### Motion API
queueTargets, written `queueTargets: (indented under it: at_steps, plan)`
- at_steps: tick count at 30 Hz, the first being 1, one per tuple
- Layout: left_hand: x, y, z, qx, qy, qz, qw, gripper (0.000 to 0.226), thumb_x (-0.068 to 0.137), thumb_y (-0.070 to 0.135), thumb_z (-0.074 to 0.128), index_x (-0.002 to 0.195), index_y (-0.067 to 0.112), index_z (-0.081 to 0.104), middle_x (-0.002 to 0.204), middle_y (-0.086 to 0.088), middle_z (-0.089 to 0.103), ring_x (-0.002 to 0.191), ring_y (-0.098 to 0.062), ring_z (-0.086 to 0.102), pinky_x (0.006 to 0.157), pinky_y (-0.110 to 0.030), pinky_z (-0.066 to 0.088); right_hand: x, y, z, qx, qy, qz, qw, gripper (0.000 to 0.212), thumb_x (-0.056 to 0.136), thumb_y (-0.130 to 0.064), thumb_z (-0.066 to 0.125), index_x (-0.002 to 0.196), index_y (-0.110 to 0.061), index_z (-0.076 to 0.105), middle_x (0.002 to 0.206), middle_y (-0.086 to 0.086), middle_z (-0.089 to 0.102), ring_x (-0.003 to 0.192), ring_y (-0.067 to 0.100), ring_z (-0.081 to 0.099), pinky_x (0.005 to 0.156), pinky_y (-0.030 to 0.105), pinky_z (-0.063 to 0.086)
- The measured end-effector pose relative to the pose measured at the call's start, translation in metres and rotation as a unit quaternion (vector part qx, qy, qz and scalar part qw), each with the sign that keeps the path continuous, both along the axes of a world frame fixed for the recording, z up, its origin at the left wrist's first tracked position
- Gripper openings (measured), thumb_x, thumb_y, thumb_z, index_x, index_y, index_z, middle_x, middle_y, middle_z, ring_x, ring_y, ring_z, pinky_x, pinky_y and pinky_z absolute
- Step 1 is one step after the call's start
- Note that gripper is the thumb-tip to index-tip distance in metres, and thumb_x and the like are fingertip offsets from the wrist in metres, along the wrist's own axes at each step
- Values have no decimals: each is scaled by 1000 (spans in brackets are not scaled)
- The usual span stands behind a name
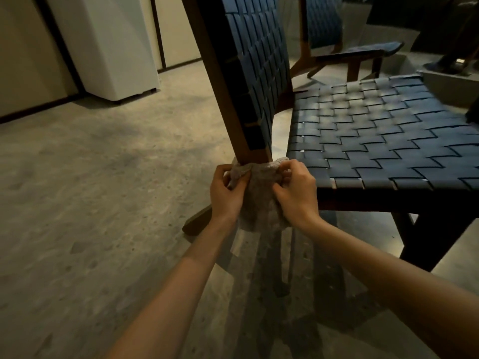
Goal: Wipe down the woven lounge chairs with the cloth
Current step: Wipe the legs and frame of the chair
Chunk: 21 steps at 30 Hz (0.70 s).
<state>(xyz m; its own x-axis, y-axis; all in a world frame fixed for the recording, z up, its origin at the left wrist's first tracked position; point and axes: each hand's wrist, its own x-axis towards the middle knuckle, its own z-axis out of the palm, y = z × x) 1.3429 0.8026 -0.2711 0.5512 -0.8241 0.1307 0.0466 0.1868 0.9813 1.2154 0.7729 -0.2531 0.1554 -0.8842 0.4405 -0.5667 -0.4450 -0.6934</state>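
Both hands [261, 193] in grip on cloth [259, 198] below chair [363, 141] backrest.

Speckled concrete floor [90, 190], pale wall panels [23, 53] with dark seams, white box [108, 47], perhaps an appliance, dim warm light

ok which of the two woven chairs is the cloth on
The near chair, seat filling the right foreground: left hand and right hand grip the cloth at its back frame's foot. The far chair stands behind, untouched.

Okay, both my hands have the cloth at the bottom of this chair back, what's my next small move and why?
Probably slide the cloth up the wooden back post. Your left hand and right hand pinch it around the post's lower end, so nearly all its length lies above.
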Motion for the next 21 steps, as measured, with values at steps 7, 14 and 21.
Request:
queueTargets:
  at_steps: [7,14,21]
  plan:
    - [5,-2,39,-69,7,68,995,16,89,17,64,103,22,56,98,12,60,94,3,57,83,-14,48,21,-1,30,-100,-116,33,988,14,88,-3,64,101,-5,64,101,0,57,92,9,58,81,11,50]
    - [30,-8,97,-108,-1,65,992,17,87,15,66,102,19,58,93,17,58,80,21,53,69,-4,45,43,-7,69,-153,-145,52,976,15,87,-4,65,102,-7,65,100,-2,58,93,10,59,79,8,48]
    - [48,-6,143,-137,54,75,986,19,91,15,61,110,16,56,94,13,61,74,15,59,63,-8,49,69,-15,133,-212,-136,88,964,17,87,-6,67,103,-3,67,101,2,61,92,8,57,80,7,47]
